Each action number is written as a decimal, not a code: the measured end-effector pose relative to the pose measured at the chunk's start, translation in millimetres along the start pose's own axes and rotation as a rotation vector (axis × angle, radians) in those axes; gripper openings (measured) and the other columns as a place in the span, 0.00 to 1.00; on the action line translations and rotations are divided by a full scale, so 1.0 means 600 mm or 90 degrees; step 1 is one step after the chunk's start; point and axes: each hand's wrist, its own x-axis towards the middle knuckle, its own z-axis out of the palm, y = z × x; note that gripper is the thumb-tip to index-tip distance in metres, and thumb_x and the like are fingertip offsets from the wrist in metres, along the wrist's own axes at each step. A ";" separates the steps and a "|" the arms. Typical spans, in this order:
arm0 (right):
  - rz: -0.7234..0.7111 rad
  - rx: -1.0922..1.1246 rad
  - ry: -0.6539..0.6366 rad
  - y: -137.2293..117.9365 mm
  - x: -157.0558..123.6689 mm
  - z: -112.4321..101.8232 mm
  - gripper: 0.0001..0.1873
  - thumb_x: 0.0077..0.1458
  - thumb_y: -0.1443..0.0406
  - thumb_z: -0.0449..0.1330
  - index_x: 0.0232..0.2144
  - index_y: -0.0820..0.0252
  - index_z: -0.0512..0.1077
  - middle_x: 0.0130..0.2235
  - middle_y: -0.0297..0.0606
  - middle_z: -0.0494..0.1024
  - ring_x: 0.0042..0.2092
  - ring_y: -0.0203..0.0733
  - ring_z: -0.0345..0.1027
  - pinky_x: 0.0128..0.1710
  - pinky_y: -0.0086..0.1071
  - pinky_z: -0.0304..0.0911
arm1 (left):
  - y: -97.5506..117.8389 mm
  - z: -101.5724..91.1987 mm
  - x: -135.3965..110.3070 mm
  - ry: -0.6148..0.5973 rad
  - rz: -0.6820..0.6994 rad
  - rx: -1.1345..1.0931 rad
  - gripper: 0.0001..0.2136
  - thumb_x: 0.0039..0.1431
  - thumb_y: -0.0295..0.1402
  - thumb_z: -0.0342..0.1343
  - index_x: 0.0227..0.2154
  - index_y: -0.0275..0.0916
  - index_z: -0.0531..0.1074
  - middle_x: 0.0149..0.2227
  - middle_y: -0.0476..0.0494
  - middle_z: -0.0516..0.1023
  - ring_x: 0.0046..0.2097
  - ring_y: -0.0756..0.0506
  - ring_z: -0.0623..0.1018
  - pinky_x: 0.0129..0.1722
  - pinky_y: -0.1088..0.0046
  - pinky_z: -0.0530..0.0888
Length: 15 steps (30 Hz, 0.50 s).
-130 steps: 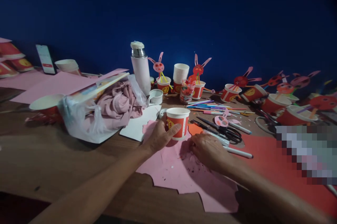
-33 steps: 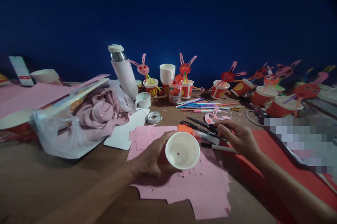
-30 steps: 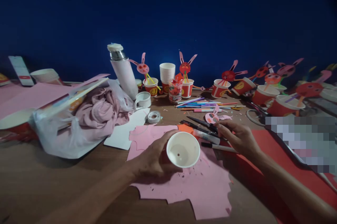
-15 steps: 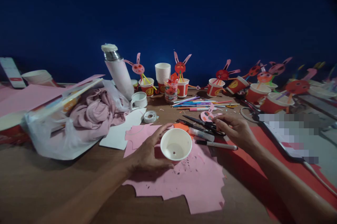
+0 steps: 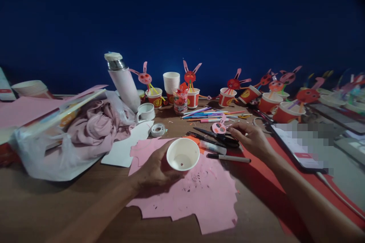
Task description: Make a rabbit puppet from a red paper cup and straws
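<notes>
Left hand (image 5: 156,165) wrapped round red-and-white paper cup (image 5: 183,154), over jagged pink paper sheet (image 5: 209,199). Right hand (image 5: 252,138) half-curled, fingertips at pink paper rabbit-face cutout (image 5: 218,128); can't tell if gripping.

In the middle of the frame your left hand (image 5: 155,169) holds the paper cup (image 5: 182,155) over the cut sheet (image 5: 211,201), and to its right your right hand (image 5: 253,138) is at the rabbit cutout (image 5: 219,127), with the marker (image 5: 229,158) nearer you. At the left lies the bag (image 5: 42,155) with cloth (image 5: 97,125) in it, the flask (image 5: 125,87) standing behind. From upper middle to right stand rabbit cups (image 5: 227,97), sticks (image 5: 205,113) before them, and a phone (image 5: 288,146) lies right of your right hand.
</notes>
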 end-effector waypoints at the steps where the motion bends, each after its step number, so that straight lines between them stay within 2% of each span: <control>1: 0.005 -0.006 0.008 0.004 0.001 -0.001 0.14 0.51 0.58 0.51 0.29 0.61 0.73 0.27 0.36 0.75 0.27 0.36 0.64 0.25 0.27 0.57 | -0.002 -0.002 0.001 -0.002 -0.004 0.000 0.33 0.40 0.34 0.60 0.52 0.39 0.57 0.48 0.38 0.70 0.47 0.40 0.70 0.46 0.60 0.68; 7: 0.010 -0.048 -0.002 0.021 0.003 0.010 0.14 0.51 0.59 0.51 0.28 0.60 0.73 0.27 0.36 0.75 0.27 0.36 0.64 0.26 0.27 0.56 | -0.013 -0.008 0.004 -0.030 -0.015 0.014 0.35 0.40 0.37 0.60 0.53 0.38 0.54 0.49 0.36 0.69 0.50 0.38 0.68 0.47 0.56 0.67; 15: -0.030 -0.092 -0.031 0.011 -0.005 0.024 0.12 0.51 0.60 0.51 0.29 0.58 0.73 0.29 0.36 0.76 0.29 0.36 0.66 0.27 0.27 0.56 | -0.023 -0.021 0.008 -0.052 0.029 0.004 0.39 0.38 0.40 0.61 0.55 0.41 0.51 0.54 0.37 0.63 0.54 0.38 0.64 0.52 0.56 0.62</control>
